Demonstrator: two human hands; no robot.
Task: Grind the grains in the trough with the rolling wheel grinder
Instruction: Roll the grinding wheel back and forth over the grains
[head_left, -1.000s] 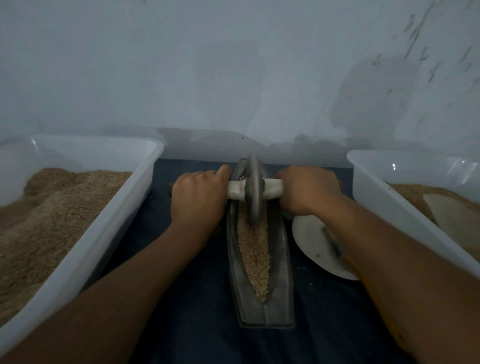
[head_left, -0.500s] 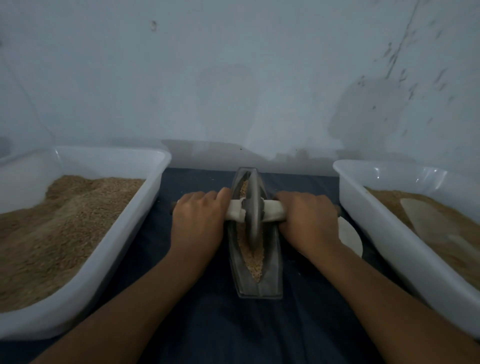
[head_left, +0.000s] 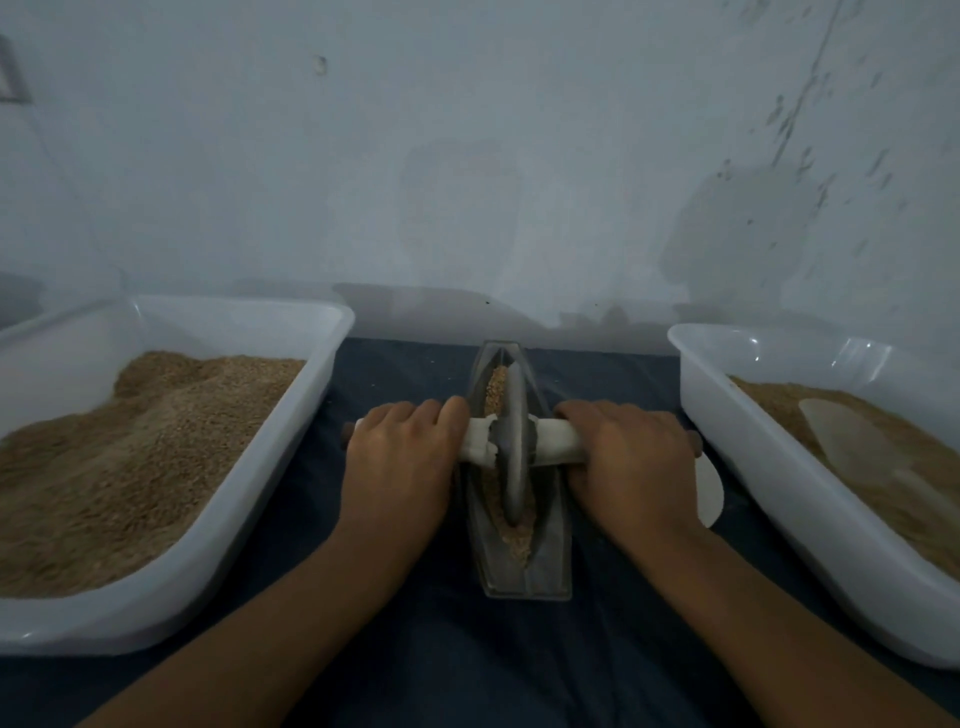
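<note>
Left hand and right hand each grip the axle, wheel between them in the trough. Uneven push could tip the wheel, spilling grains.

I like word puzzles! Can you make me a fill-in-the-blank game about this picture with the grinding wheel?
1. The wheel rolls in the ____ trough.
2. Both hands, left hand and right hand, grip the wheel's ____.
3. White tubs, left tub and right tub, sit on ____ sides.

Missing words: metal; handle; both
</note>
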